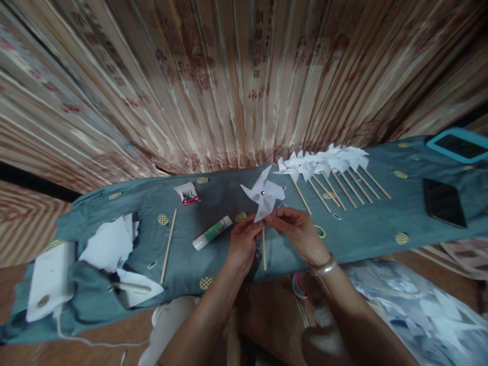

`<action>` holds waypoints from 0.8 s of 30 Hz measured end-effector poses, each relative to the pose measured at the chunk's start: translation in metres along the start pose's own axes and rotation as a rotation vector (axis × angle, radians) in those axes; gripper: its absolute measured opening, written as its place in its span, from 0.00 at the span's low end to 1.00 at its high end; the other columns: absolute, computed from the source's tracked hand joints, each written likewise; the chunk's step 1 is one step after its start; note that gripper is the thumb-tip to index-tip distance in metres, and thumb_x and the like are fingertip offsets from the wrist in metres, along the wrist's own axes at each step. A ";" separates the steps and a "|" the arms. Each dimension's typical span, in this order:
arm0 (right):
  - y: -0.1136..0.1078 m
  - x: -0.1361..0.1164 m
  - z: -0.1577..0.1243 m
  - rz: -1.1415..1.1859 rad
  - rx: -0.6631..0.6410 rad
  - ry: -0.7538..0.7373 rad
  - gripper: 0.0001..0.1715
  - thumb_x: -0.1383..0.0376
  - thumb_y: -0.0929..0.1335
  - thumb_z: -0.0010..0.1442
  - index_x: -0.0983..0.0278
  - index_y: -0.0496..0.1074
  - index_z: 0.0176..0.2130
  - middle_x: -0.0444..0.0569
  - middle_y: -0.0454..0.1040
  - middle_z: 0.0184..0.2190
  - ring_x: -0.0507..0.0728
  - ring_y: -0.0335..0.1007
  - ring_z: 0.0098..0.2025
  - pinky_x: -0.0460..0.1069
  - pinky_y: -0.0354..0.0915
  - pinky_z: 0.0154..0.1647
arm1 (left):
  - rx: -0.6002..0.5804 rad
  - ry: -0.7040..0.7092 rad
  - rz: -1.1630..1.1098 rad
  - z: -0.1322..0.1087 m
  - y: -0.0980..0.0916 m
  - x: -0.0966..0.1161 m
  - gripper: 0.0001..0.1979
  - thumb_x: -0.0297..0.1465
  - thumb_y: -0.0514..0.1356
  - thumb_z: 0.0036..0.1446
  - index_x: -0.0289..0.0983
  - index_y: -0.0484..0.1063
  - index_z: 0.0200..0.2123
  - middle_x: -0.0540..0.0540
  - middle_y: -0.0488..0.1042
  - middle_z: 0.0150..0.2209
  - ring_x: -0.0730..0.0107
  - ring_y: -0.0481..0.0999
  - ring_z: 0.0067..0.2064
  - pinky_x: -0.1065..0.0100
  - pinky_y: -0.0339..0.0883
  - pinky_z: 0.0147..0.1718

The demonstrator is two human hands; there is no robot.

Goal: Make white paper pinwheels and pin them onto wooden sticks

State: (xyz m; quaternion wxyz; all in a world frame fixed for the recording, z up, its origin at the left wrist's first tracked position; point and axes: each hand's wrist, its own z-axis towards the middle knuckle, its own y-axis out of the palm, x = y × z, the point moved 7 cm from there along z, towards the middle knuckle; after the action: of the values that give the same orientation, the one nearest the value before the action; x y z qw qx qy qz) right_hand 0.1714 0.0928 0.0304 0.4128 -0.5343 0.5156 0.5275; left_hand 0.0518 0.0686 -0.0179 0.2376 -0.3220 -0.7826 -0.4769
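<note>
A white paper pinwheel (272, 191) with a shiny pin at its centre stands upright over the cloth-covered table. Its thin wooden stick (264, 249) runs down from between my hands. My left hand (243, 243) pinches it just under the paper blades. From the other side my right hand (296, 230), with a bangle on the wrist, closes its fingers at the same spot; fingertips partly hide the grip. Left of my hands lies a green and white glue stick (212, 233). Behind it sits a small red and white box of metal pins (188, 195).
Several pinwheels (322, 163) lie overlapped in a row at the back right. A loose stick (168, 246), stacked white paper (109, 244) and a white corded device (51, 281) lie left. A dark phone (444, 202) and blue-framed tablet (459, 146) lie right. A curtain hangs behind.
</note>
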 end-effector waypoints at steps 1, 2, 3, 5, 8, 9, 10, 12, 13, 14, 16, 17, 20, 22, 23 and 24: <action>-0.003 -0.004 -0.001 -0.031 -0.011 -0.013 0.23 0.48 0.78 0.43 0.63 0.75 0.22 0.42 0.71 0.19 0.49 0.60 0.21 0.46 0.57 0.22 | 0.006 -0.013 -0.002 0.000 0.000 -0.001 0.16 0.31 0.77 0.28 0.36 0.81 0.25 0.50 0.80 0.25 0.75 0.75 0.28 0.71 0.66 0.35; -0.008 -0.008 -0.001 -0.059 -0.003 -0.032 0.22 0.48 0.78 0.44 0.63 0.75 0.21 0.42 0.71 0.18 0.49 0.60 0.21 0.46 0.58 0.22 | 0.014 -0.027 -0.006 -0.001 -0.001 -0.002 0.16 0.31 0.77 0.28 0.36 0.81 0.25 0.50 0.80 0.25 0.76 0.75 0.28 0.72 0.66 0.34; -0.016 -0.013 0.000 -0.086 0.033 -0.058 0.21 0.49 0.78 0.44 0.63 0.75 0.21 0.42 0.71 0.18 0.49 0.61 0.21 0.46 0.58 0.22 | 0.024 -0.042 -0.013 -0.001 -0.002 -0.003 0.16 0.30 0.78 0.27 0.36 0.81 0.25 0.50 0.80 0.25 0.76 0.75 0.28 0.73 0.66 0.34; -0.042 -0.023 0.000 -0.106 0.205 -0.139 0.19 0.52 0.78 0.47 0.62 0.75 0.22 0.41 0.71 0.17 0.49 0.61 0.20 0.46 0.58 0.22 | 0.037 -0.078 -0.028 -0.003 -0.003 -0.005 0.18 0.30 0.78 0.25 0.36 0.80 0.25 0.50 0.81 0.26 0.78 0.75 0.29 0.74 0.65 0.33; -0.074 -0.030 0.001 -0.095 0.454 -0.258 0.13 0.57 0.78 0.46 0.61 0.78 0.30 0.44 0.79 0.26 0.52 0.71 0.28 0.48 0.67 0.32 | 0.013 -0.133 -0.033 -0.005 -0.002 -0.010 0.20 0.31 0.79 0.23 0.35 0.81 0.26 0.50 0.81 0.26 0.79 0.75 0.29 0.75 0.65 0.34; -0.077 -0.028 0.003 -0.081 0.467 -0.262 0.15 0.57 0.79 0.45 0.60 0.79 0.33 0.45 0.80 0.29 0.53 0.73 0.31 0.49 0.68 0.36 | 0.002 -0.150 -0.028 -0.006 -0.001 -0.011 0.20 0.31 0.79 0.24 0.34 0.81 0.26 0.50 0.80 0.26 0.79 0.74 0.29 0.75 0.65 0.34; -0.078 -0.024 0.006 -0.069 0.454 -0.252 0.16 0.57 0.79 0.44 0.59 0.79 0.35 0.45 0.81 0.32 0.54 0.75 0.34 0.50 0.69 0.39 | -0.005 -0.166 -0.023 -0.007 0.000 -0.013 0.21 0.31 0.80 0.24 0.34 0.81 0.26 0.49 0.80 0.26 0.79 0.74 0.29 0.75 0.65 0.34; -0.072 -0.016 0.011 -0.066 0.388 -0.204 0.16 0.56 0.78 0.45 0.59 0.80 0.35 0.45 0.82 0.32 0.54 0.74 0.34 0.50 0.70 0.39 | -0.008 -0.185 -0.015 -0.007 0.000 -0.017 0.21 0.31 0.80 0.24 0.33 0.81 0.26 0.49 0.80 0.26 0.79 0.73 0.29 0.74 0.64 0.34; -0.069 -0.012 0.013 -0.070 0.357 -0.181 0.14 0.56 0.78 0.45 0.59 0.80 0.33 0.45 0.81 0.31 0.54 0.74 0.33 0.50 0.69 0.39 | -0.006 -0.189 -0.015 -0.007 0.000 -0.018 0.21 0.31 0.80 0.23 0.33 0.81 0.26 0.49 0.80 0.26 0.78 0.73 0.29 0.74 0.64 0.34; -0.065 -0.009 0.014 -0.073 0.332 -0.164 0.13 0.56 0.78 0.46 0.59 0.81 0.31 0.45 0.81 0.30 0.54 0.73 0.33 0.50 0.69 0.38 | -0.002 -0.189 -0.018 -0.007 0.000 -0.019 0.21 0.31 0.80 0.23 0.33 0.81 0.26 0.49 0.80 0.26 0.78 0.73 0.29 0.73 0.64 0.34; -0.059 -0.006 0.014 -0.067 0.301 -0.151 0.11 0.56 0.77 0.47 0.59 0.80 0.27 0.45 0.81 0.31 0.53 0.73 0.33 0.50 0.68 0.38 | 0.002 -0.179 -0.022 -0.005 -0.001 -0.021 0.21 0.31 0.80 0.23 0.33 0.81 0.26 0.49 0.80 0.26 0.77 0.74 0.29 0.73 0.64 0.35; -0.057 -0.005 0.013 -0.054 0.289 -0.148 0.11 0.55 0.77 0.47 0.59 0.80 0.26 0.45 0.81 0.32 0.54 0.73 0.34 0.50 0.68 0.38 | 0.003 -0.171 -0.022 -0.005 -0.001 -0.021 0.20 0.31 0.80 0.24 0.33 0.81 0.26 0.49 0.80 0.26 0.77 0.74 0.30 0.73 0.64 0.35; -0.050 -0.002 0.011 -0.020 0.253 -0.116 0.13 0.54 0.78 0.46 0.59 0.79 0.25 0.46 0.81 0.36 0.54 0.73 0.36 0.49 0.67 0.38 | -0.006 -0.149 -0.016 -0.003 -0.002 -0.020 0.19 0.31 0.79 0.27 0.33 0.81 0.26 0.48 0.80 0.27 0.76 0.74 0.30 0.72 0.64 0.36; -0.045 0.000 0.010 0.003 0.228 -0.081 0.14 0.53 0.79 0.44 0.59 0.79 0.24 0.45 0.81 0.36 0.54 0.73 0.36 0.49 0.67 0.38 | -0.012 -0.142 -0.022 -0.002 -0.002 -0.019 0.18 0.31 0.79 0.28 0.33 0.81 0.27 0.48 0.80 0.27 0.75 0.75 0.31 0.71 0.64 0.36; -0.043 0.001 0.009 0.012 0.215 -0.066 0.15 0.53 0.79 0.43 0.59 0.78 0.24 0.45 0.81 0.36 0.54 0.73 0.36 0.49 0.67 0.38 | -0.015 -0.142 -0.025 -0.001 -0.002 -0.018 0.18 0.31 0.79 0.28 0.34 0.81 0.27 0.48 0.80 0.27 0.75 0.74 0.30 0.71 0.64 0.35; -0.040 0.002 0.008 0.019 0.200 -0.052 0.15 0.53 0.79 0.43 0.59 0.78 0.24 0.45 0.81 0.37 0.54 0.73 0.36 0.49 0.67 0.40 | -0.017 -0.141 -0.026 -0.001 -0.002 -0.017 0.18 0.31 0.78 0.29 0.34 0.81 0.28 0.48 0.80 0.27 0.75 0.74 0.30 0.71 0.64 0.34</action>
State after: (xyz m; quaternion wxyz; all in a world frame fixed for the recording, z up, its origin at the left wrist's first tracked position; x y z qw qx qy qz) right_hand 0.2094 0.1058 0.0233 0.4725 -0.4716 0.5597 0.4910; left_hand 0.0620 0.0619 -0.0304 0.1729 -0.3468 -0.7973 -0.4627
